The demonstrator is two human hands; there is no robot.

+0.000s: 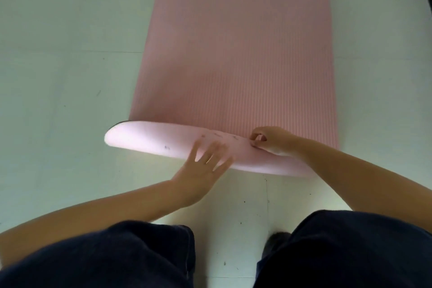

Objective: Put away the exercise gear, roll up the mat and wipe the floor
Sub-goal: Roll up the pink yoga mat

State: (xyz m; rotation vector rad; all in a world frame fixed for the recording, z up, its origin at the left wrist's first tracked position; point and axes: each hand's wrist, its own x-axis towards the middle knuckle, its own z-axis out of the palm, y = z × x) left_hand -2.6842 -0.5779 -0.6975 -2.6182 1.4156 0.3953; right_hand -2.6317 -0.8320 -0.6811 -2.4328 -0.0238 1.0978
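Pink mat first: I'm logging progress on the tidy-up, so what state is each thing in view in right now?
Pink mat: near end turned over into a first roll, the rest flat on the floor.
Left hand: fingers spread, pressing on the roll.
Right hand: fingers curled, pinching the rolled edge.
Floor: pale, with small dark specks.

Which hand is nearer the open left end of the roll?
Left. The left hand lies flat on the roll near its middle; the right hand pinches the mat's folded edge farther right.
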